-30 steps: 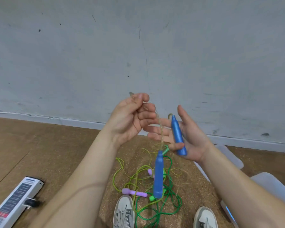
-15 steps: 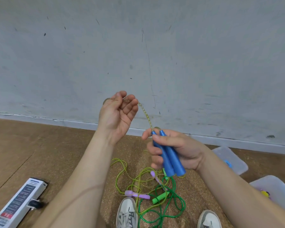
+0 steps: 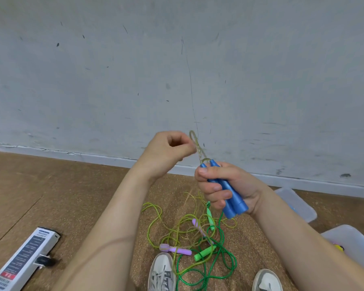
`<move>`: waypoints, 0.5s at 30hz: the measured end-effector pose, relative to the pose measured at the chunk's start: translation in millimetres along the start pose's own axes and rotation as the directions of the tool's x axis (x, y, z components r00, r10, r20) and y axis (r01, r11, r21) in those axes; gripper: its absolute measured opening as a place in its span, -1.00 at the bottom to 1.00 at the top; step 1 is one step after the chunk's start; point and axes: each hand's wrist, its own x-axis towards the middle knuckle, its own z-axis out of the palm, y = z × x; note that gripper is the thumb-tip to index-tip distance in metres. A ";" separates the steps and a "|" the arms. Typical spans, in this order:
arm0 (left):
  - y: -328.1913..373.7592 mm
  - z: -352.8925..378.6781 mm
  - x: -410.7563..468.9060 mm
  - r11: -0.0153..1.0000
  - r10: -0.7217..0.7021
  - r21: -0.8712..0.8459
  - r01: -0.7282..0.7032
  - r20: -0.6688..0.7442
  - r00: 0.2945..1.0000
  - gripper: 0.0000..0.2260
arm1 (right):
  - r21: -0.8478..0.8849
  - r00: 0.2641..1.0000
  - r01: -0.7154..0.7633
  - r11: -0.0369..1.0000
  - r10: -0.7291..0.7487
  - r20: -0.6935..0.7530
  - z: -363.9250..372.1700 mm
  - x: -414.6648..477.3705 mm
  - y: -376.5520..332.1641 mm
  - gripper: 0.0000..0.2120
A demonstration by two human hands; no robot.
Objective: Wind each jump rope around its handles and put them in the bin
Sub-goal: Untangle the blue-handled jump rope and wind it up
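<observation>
Fingers of right hand (image 3: 243,182) curled round paired blue handles (image 3: 236,203); left hand (image 3: 166,152) pinches translucent yellowish rope (image 3: 198,145) loop.

Bare forearms (image 3: 114,227) — pale grey lace-up sneakers (image 3: 162,274) with white laces below.

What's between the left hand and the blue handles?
Head view: only a short looped stretch of yellowish rope, pinched by the left hand, running down to the tops of the blue handles held in the right hand.

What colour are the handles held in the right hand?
Blue handles, gripped by the right hand; head view.
</observation>
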 end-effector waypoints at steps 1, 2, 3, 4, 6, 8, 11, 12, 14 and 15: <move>1.1 -1.4 -0.8 0.997 0.001 -0.082 0.001 0.025 1.000 -0.99 | 0.011 1.000 0.004 1.000 -0.004 0.001 0.2 -0.5 -0.6 -0.62; 1.0 -2.4 -0.8 0.991 0.009 -0.136 -0.007 0.014 1.000 -0.96 | 0.023 1.000 0.006 1.000 -0.007 0.004 0.3 -0.7 -1.2 -0.62; 0.1 -3.1 0.0 0.984 0.018 -0.178 -0.018 -0.007 1.000 -0.93 | 0.034 1.000 0.009 0.999 -0.009 0.006 0.3 -0.8 -1.9 -0.63; 0.1 -2.1 1.0 0.978 0.031 -0.204 -0.032 -0.010 0.999 -0.91 | 0.040 1.000 0.011 0.999 -0.011 0.004 0.6 -1.0 -2.2 -0.63; 3.8 7.3 0.2 0.979 0.073 -0.197 -0.053 0.095 0.993 -0.88 | 0.037 1.000 0.014 0.999 -0.014 0.000 0.5 -0.8 -2.5 -0.65; 4.0 21.5 -2.8 0.994 0.092 -0.073 -0.078 0.218 0.972 -0.84 | 0.024 1.000 0.012 1.000 -0.012 0.008 1.7 -0.8 -3.1 -0.65; 2.2 30.5 -3.4 0.995 0.088 0.018 -0.094 0.231 0.969 -0.81 | 0.010 1.000 0.000 1.000 0.000 0.022 3.5 -1.6 -4.0 -0.65; 1.4 30.9 -2.2 0.995 0.089 0.029 -0.097 0.209 0.974 -0.79 | 0.010 1.000 -0.003 1.000 0.003 0.020 3.7 -1.8 -4.5 -0.65; 0.5 31.1 -1.0 0.992 0.092 0.069 -0.102 0.147 0.985 -0.73 | -0.002 1.000 -0.011 1.000 0.011 -0.002 4.3 -1.7 -4.8 -0.70; 1.5 31.0 -1.4 0.990 0.098 0.094 -0.109 0.115 0.989 -0.70 | -0.012 1.000 -0.018 1.000 0.018 -0.022 4.7 -1.1 -4.2 -0.75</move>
